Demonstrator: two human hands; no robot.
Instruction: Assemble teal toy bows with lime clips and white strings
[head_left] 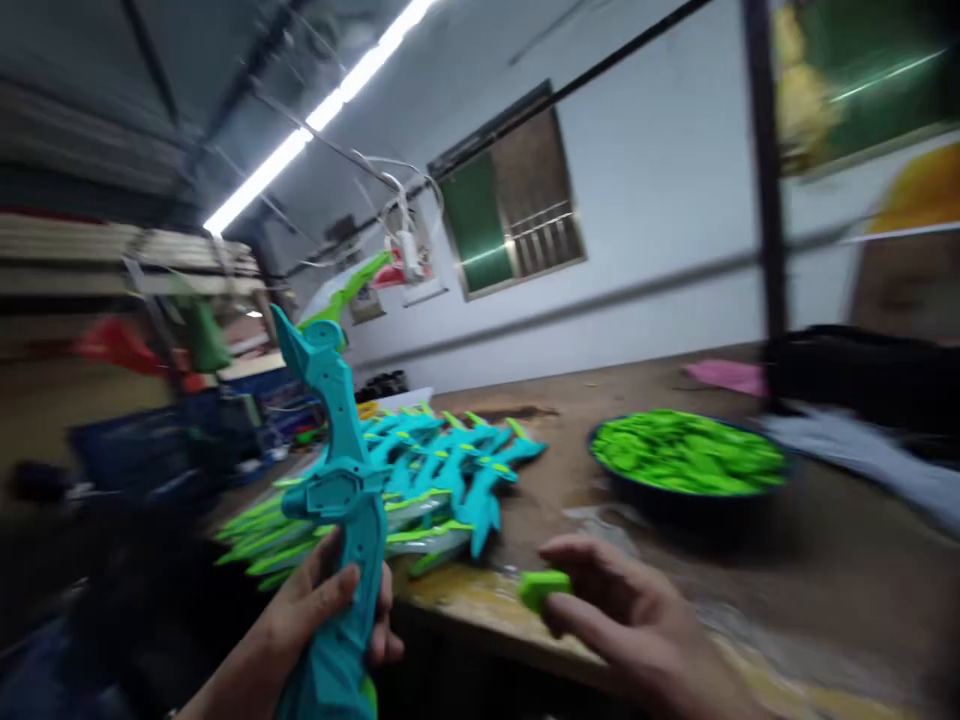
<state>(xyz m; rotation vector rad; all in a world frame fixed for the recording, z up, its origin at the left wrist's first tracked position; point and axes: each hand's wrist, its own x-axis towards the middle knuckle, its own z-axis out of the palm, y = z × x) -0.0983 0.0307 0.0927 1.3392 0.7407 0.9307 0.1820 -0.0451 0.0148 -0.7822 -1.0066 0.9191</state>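
Note:
My left hand [330, 600] is wrapped around the lower part of a teal plastic toy weapon body [346, 500], held upright in front of me. A green and clear blade-like piece [349, 290] juts from behind its top end. Over the table's front edge, my right hand [630, 620] pinches a small bright green plastic piece [543, 590] between thumb and fingers, apart from the teal body. A heap of similar teal and green toy parts [442, 460] lies on the table behind my left hand.
A dark round basin [697, 505] full of green plastic pieces [690, 452] stands on the wooden table [555, 480] at the right. Behind it lie a pink sheet [726, 376] and a black bag [862, 380]. A white power strip [409, 255] hangs above the table.

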